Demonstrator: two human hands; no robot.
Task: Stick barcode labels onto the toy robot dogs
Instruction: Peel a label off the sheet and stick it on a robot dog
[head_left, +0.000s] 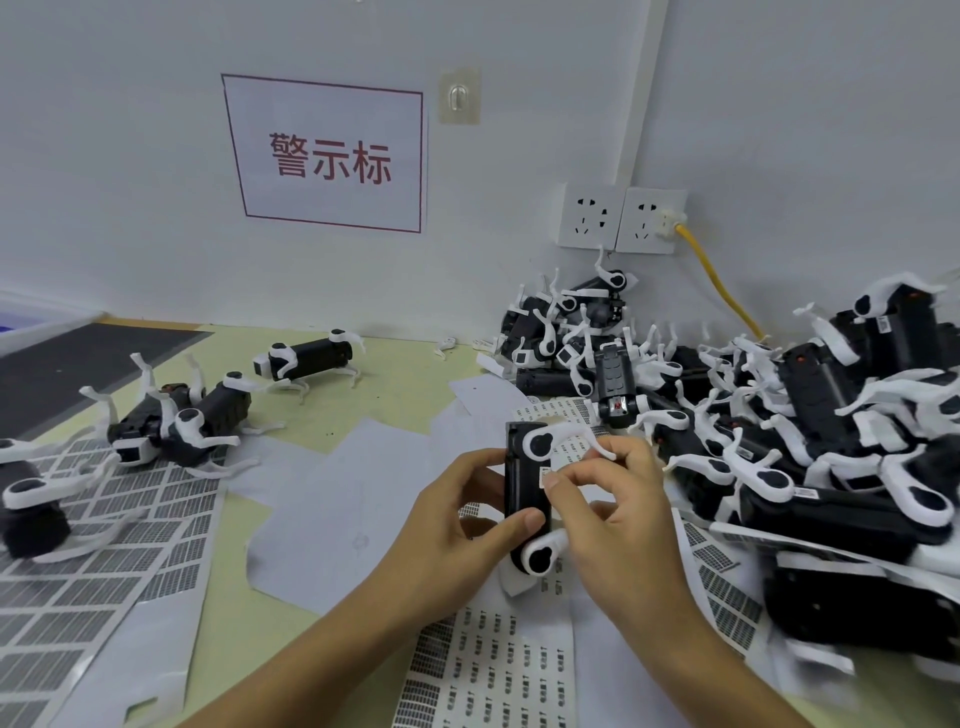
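Note:
A black toy robot dog (524, 493) with white legs is held on its side above the table centre. My left hand (462, 519) grips its body, thumb across the lower part. My right hand (618, 499) pinches a small white barcode label (546, 475) against the dog's side with thumb and forefinger. A sheet of barcode labels (493, 670) lies below my hands. More label sheets (104, 561) cover the table on the left.
A big heap of robot dogs (810, 431) fills the right side up to the wall sockets (618, 218) and a yellow cable (722, 286). Several dogs (176, 415) lie or stand at the left. White backing paper (358, 499) lies in the middle.

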